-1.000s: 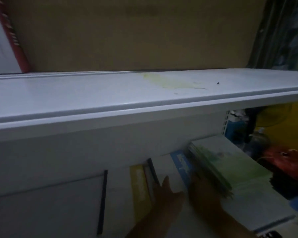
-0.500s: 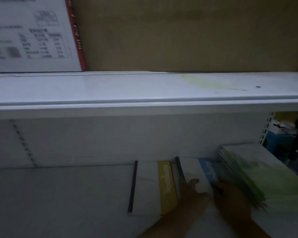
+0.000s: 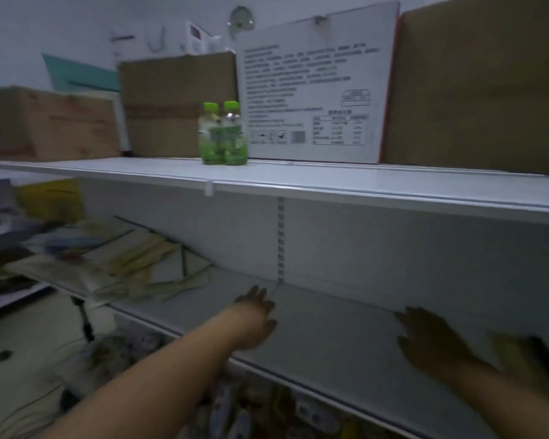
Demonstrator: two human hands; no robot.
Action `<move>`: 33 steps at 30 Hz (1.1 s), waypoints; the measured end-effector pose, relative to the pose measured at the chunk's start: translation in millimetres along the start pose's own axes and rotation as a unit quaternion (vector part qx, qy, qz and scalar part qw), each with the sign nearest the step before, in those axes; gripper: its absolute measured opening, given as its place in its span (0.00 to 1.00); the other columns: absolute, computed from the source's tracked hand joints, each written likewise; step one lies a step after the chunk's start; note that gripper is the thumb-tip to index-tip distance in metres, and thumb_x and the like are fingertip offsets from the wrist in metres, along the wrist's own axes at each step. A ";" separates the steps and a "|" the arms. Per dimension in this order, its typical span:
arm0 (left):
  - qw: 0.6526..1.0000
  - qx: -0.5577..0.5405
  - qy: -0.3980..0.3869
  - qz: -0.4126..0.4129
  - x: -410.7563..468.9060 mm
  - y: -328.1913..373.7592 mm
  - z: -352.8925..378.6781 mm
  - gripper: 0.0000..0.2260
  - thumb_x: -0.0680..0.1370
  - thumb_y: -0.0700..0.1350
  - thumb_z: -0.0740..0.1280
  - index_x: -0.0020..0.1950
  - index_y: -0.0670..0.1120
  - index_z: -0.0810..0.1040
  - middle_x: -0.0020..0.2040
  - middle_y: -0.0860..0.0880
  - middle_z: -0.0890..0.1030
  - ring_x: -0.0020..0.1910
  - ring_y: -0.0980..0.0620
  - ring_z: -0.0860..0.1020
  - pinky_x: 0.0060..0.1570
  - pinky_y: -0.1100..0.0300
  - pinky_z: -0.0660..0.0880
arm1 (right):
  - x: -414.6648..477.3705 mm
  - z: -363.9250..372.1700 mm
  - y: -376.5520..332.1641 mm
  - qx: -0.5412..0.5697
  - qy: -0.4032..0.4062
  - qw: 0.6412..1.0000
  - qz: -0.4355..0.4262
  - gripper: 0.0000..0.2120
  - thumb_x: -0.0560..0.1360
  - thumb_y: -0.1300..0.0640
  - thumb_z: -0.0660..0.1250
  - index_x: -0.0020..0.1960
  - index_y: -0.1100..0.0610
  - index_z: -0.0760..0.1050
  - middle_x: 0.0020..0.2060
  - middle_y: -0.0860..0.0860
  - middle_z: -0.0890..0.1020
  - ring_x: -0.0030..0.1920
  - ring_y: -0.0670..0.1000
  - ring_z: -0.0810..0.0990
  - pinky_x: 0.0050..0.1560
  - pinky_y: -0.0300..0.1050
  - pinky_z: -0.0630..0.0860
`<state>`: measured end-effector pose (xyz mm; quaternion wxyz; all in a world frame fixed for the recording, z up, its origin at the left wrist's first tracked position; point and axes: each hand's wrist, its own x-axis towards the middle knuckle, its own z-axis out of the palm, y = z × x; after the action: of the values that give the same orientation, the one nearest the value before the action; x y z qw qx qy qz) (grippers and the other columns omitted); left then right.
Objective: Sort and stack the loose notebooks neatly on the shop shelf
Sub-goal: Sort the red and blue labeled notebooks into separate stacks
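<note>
A loose, untidy heap of notebooks lies on the left part of the white middle shelf. My left hand reaches out over the bare shelf, fingers relaxed, holding nothing, a little right of the heap. My right hand hovers flat over the shelf further right, fingers spread and empty. Just beyond it, at the right edge, a yellow notebook with a dark spine shows, blurred.
On the upper shelf stand two green-capped bottles, a white printed box and brown cartons. More cartons sit at far left. Goods fill the shelf below. The floor at lower left holds cables.
The view has swung left and pulled back. Both hands left the stacked notebooks on the right; my left hand now reaches toward the loose heap on the left.
</note>
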<state>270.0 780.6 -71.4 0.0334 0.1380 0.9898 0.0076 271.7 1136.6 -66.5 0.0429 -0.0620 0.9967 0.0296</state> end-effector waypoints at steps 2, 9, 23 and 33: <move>0.997 -0.015 0.032 -0.074 -30.1 -54.8 -6.4 0.25 0.82 0.55 0.53 0.76 0.45 0.58 0.78 0.42 0.51 0.77 0.44 0.47 0.74 0.49 0.53 | 10.2 12.2 -131.8 0.001 0.030 0.995 -0.095 0.27 0.81 0.49 0.52 0.77 0.50 0.49 0.77 0.52 0.46 0.77 0.51 0.46 0.75 0.45 0.49; 0.985 -0.092 0.079 -0.119 -112.0 -169.3 -11.6 0.24 0.82 0.55 0.54 0.76 0.49 0.57 0.79 0.49 0.47 0.77 0.50 0.42 0.75 0.50 0.48 | 29.8 30.4 -369.6 0.005 0.024 0.942 -0.334 0.22 0.76 0.55 0.59 0.69 0.58 0.65 0.71 0.60 0.63 0.71 0.60 0.61 0.70 0.51 0.62; 0.959 -0.061 0.034 -0.274 -111.6 -378.7 -17.4 0.25 0.81 0.57 0.54 0.77 0.52 0.55 0.79 0.49 0.45 0.77 0.50 0.43 0.75 0.53 0.48 | 206.8 -51.7 -572.3 0.041 0.056 0.915 -0.398 0.19 0.74 0.52 0.63 0.64 0.56 0.70 0.63 0.58 0.71 0.62 0.60 0.72 0.58 0.51 0.73; 0.952 -0.164 0.032 -0.257 -46.4 -482.2 -27.4 0.22 0.80 0.54 0.58 0.74 0.51 0.63 0.76 0.51 0.59 0.74 0.52 0.58 0.72 0.58 0.58 | 307.4 -50.6 -685.9 0.014 0.115 0.913 -0.392 0.25 0.79 0.53 0.56 0.74 0.55 0.57 0.76 0.60 0.52 0.76 0.58 0.50 0.74 0.56 0.52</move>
<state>181.3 303.9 -52.8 0.0250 -0.1285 0.9776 0.1651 50.3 416.7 -80.5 -0.0632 -0.4503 0.8906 -0.0105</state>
